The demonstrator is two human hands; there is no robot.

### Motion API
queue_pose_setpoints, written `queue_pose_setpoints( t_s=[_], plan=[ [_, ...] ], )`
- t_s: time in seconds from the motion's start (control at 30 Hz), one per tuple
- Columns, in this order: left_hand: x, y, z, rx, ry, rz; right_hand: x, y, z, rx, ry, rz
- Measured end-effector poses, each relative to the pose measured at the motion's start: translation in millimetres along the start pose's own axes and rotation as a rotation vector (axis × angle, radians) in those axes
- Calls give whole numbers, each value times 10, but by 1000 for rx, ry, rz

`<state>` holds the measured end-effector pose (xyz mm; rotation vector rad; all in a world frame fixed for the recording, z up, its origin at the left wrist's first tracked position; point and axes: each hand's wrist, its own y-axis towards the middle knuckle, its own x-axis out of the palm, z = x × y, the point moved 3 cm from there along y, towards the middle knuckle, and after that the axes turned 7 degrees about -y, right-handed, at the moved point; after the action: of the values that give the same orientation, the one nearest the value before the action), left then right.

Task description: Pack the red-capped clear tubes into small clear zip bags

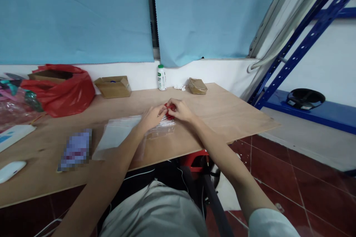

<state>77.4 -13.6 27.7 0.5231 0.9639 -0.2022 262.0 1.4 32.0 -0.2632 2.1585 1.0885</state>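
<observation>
Both hands meet over the wooden table (228,114), at a small red item (170,107) whose kind I cannot make out. My left hand (153,117) pinches its left side with closed fingers. From the right, my right hand (180,110) curls its fingers and thumb around it. Just beneath the hands lies a clear plastic packet with silvery stripes (167,122). Clear flat plastic bags (112,135) are spread under and beside my left forearm. My fingers hide part of the red item.
At the back stand a red plastic bag (73,92), an open cardboard box (114,87), a white bottle with a green cap (161,78) and a small cardboard box (197,86). A blurred-out purple item (76,150) and a white mouse-like object (11,171) lie left. Blue shelving (333,109) is right.
</observation>
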Motion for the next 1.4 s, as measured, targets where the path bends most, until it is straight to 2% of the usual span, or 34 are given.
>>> queue_pose_setpoints(
  t_s=[0.13,0.27,0.53,0.83,0.9,1.07,1.23,1.4],
  plan=[
    [42,-1,4,31,2,-42,-10,-4,-2,12,-26,4],
    [56,2,-4,58,5,-34,-7,-8,-22,4,-2,-14],
    [37,-12,30,75,-31,-23,4,4,-70,-32,-105,-24],
    [-16,2,19,106,-13,-79,27,11,-130,-93,-171,-57],
    [-48,6,-19,118,-27,-90,-2,3,-99,-65,-92,-83],
    [-107,-3,-33,183,-35,-126,-147,-39,75,110,276,-143],
    [-104,-18,82,228,-18,-82,-280,-47,120,124,314,-73],
    [-120,-19,111,217,-59,-22,-277,-12,56,107,322,-7]
  ],
)
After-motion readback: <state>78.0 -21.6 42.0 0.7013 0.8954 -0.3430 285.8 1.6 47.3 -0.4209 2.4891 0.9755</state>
